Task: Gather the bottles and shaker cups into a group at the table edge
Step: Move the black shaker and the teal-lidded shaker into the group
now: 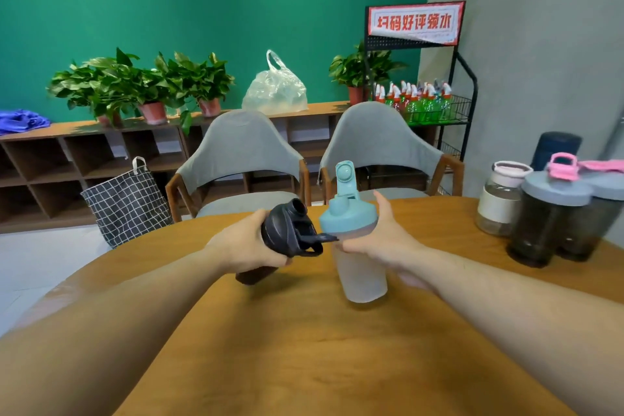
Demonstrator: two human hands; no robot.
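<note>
Fingers of the left hand clasp a tilted black shaker; the right hand grips a teal-lidded shaker mid-surface. Best carried upright toward the group at three o'clock.

Both hands closed, gripping

Two bare forearms seen, no sleeves worn. Left hand and right hand ungloved; wrists unadorned, nails trimmed short.
</note>
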